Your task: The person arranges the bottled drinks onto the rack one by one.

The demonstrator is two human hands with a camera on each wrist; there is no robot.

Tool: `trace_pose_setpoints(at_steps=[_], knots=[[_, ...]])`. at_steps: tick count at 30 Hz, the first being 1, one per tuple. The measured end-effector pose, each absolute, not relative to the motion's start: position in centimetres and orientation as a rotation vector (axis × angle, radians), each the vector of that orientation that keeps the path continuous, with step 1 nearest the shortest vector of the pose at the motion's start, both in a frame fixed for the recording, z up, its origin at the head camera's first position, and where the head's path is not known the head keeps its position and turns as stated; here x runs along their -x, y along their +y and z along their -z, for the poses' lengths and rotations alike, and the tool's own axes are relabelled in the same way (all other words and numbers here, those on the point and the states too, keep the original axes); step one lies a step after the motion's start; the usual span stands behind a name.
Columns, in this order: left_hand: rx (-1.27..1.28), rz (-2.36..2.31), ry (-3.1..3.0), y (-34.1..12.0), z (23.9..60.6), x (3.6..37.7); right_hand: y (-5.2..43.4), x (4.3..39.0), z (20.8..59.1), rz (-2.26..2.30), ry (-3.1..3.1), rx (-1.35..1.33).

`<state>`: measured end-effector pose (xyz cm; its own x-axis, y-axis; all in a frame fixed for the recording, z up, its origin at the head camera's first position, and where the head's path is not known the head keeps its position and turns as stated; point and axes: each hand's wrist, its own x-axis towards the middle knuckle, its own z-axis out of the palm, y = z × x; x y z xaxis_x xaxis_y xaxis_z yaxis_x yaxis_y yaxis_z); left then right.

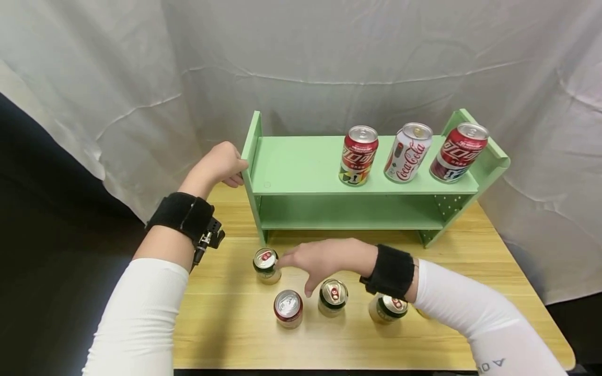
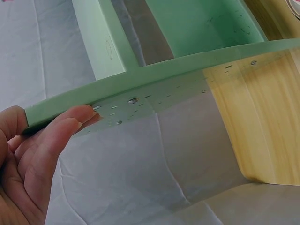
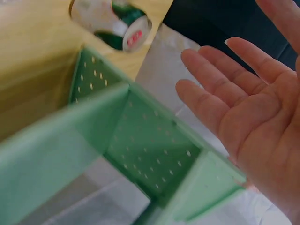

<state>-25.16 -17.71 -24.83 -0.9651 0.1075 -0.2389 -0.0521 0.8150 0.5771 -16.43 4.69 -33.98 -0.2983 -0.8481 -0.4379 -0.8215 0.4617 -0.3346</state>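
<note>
Four cans stand lower centre. Right hand [image 1: 320,260], fingers spread, holding nothing, reaches the leftmost green can [image 1: 266,265]; a sideways knock could topple it. Left hand [image 1: 222,166] grips the shelf [image 1: 310,166] end.

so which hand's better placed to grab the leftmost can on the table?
Right. The right hand hovers open, fingertips beside that can. The left hand is busy holding the green shelf by its end panel, farther away.
</note>
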Motion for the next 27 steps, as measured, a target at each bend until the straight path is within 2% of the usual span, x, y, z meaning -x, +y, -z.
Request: trace_pose_setpoints(at_steps=[15,27], knots=[[-0.058,-0.871,2.730,-17.6,24.6,25.1,3.3,14.9,39.7,0.011,2.121,1.401],[-0.049,-0.901,2.728,-17.5,24.6,24.8,2.1,13.4,43.7,-0.225,2.201,1.550]])
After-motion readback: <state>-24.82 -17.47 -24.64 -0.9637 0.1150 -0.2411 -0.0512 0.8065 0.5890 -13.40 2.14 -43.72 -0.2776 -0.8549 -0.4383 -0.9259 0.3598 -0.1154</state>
